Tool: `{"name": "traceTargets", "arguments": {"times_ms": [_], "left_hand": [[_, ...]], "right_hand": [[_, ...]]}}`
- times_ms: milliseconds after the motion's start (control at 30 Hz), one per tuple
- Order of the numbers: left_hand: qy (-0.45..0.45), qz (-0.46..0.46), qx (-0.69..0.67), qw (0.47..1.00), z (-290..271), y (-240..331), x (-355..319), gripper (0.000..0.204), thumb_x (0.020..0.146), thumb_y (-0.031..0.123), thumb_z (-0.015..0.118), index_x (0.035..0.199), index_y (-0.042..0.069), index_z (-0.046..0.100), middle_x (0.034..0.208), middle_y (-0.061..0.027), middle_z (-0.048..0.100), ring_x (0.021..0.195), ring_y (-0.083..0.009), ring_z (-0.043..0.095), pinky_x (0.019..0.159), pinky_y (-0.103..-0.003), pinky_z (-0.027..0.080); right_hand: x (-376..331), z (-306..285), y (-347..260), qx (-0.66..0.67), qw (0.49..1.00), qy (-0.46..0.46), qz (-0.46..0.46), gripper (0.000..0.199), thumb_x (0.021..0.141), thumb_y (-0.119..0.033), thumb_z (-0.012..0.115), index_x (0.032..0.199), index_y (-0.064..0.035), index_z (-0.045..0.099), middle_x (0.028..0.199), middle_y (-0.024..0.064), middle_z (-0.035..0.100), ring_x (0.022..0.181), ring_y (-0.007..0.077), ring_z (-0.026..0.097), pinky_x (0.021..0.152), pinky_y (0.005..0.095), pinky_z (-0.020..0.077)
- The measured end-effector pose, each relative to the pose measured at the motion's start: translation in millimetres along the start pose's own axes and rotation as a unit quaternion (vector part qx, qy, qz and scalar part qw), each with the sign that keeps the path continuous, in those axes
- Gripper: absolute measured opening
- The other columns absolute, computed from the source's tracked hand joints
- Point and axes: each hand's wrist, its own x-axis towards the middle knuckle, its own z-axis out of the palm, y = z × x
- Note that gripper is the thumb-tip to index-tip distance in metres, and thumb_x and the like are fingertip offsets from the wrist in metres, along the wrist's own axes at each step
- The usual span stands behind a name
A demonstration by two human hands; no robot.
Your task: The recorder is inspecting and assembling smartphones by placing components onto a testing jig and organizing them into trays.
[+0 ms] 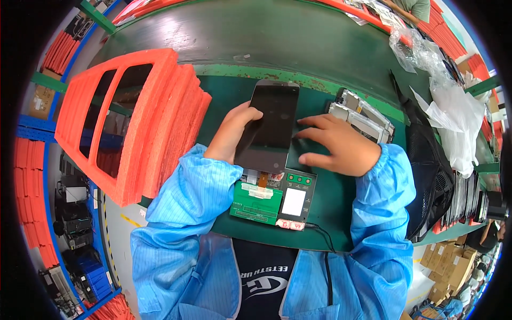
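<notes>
A black phone screen panel (272, 120) lies on the green bench, joined by a flex ribbon to a green circuit board (256, 201) beside a dark test box (295, 198) with a white window. My left hand (232, 132) grips the panel's left edge, thumb on the glass. My right hand (336, 144) rests flat beside the panel's right edge, fingertips touching it. Both forearms wear blue striped sleeves.
A stack of orange foam frames (144, 117) stands at the left. Several more screen panels (362, 117) lean at the right behind my right hand. A black tray (426, 165) and clear plastic bags (453, 112) lie further right. A cable (320, 234) leaves the test box.
</notes>
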Motion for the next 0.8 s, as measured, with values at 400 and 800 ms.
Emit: {"name": "traceTargets", "arguments": {"times_ms": [400, 800], "left_hand": [[-0.005, 0.015, 0.01, 1.0, -1.2, -9.4, 6.6, 0.029, 0.081, 0.014, 0.045, 0.106, 0.002, 0.051, 0.095, -0.0077, 0.058, 0.086, -0.0152, 0.056, 0.075, -0.028, 0.046], [0.017, 0.069, 0.049, 0.996, -0.3, -11.6, 6.7, 0.041, 0.08, 0.013, 0.044, 0.119, -0.001, 0.044, 0.105, -0.0091, 0.054, 0.094, -0.0147, 0.052, 0.082, -0.026, 0.041]], "right_hand": [[15.0, 13.6, 36.8, 0.104, 0.992, 0.054, -0.055, 0.022, 0.075, -0.024, 0.061, 0.09, -0.0078, 0.063, 0.098, 0.0072, 0.055, 0.095, 0.0237, 0.048, 0.084, 0.0349, 0.036], [10.1, 18.2, 29.5, 0.068, 0.994, 0.076, -0.046, 0.017, 0.08, -0.01, 0.051, 0.094, -0.0063, 0.06, 0.102, 0.0087, 0.053, 0.097, 0.0255, 0.048, 0.085, 0.0354, 0.0353]]}}
